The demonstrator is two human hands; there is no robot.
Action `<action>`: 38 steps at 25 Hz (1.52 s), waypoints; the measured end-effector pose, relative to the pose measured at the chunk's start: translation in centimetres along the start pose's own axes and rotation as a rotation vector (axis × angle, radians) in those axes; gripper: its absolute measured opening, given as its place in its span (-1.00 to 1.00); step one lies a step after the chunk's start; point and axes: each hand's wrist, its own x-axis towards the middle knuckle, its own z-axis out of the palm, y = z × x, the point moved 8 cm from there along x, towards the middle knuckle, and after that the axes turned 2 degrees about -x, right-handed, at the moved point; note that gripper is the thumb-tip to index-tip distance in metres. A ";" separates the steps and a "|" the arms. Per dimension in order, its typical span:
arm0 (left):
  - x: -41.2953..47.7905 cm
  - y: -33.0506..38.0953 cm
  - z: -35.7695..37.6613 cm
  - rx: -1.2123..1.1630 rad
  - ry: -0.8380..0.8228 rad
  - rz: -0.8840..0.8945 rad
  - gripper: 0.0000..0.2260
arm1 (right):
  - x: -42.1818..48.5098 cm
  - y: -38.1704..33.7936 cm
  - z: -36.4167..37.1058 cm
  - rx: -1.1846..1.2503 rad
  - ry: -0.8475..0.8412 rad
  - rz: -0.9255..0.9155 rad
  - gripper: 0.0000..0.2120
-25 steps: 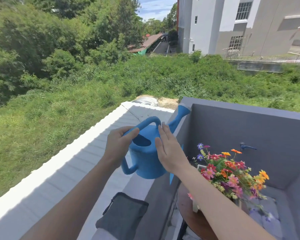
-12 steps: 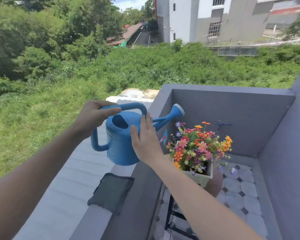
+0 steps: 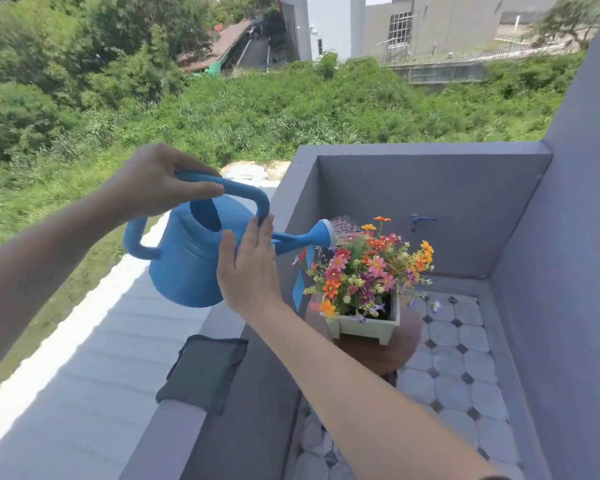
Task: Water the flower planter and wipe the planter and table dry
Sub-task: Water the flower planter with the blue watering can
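A blue watering can (image 3: pixel 187 261) hangs above the grey balcony wall, tilted to the right. My left hand (image 3: pixel 153 181) grips its top handle. My right hand (image 3: pixel 250 268) lies flat against the can's near side, fingers straight. Fine drops spray from the spout's rose (image 3: pixel 326 233) over the many-coloured flowers (image 3: pixel 364 268). The flowers stand in a white rectangular planter (image 3: pixel 364 325) on a small round dark wooden table (image 3: pixel 392 351). A dark grey cloth (image 3: pixel 205 370) lies folded on top of the wall, below the can.
The grey balcony wall (image 3: pixel 430 188) encloses a narrow tiled floor (image 3: pixel 454 362). A blue tap (image 3: pixel 420 220) sticks out of the far wall behind the flowers. A white ribbed roof (image 3: pixel 84 358) lies left of the wall, with grass and trees beyond.
The can has swung right and tipped down toward the flowers, and water now sprays from its rose. Both hands moved with it. My view has dropped toward the planter.
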 end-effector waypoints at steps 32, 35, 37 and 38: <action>-2.3 2.6 1.3 0.152 -0.342 0.100 -0.51 | -4.7 -0.4 4.5 0.192 -0.013 0.101 -0.33; -2.4 3.4 1.1 0.119 -0.337 0.097 -0.47 | -4.8 -0.4 3.8 0.174 0.023 0.091 -0.33; -2.5 4.1 1.0 0.104 -0.340 0.099 -0.41 | -4.5 -0.6 3.0 0.149 0.060 0.075 -0.33; -2.3 4.2 0.9 0.105 -0.330 0.090 -0.38 | -4.3 -0.7 2.5 0.138 0.078 0.064 -0.33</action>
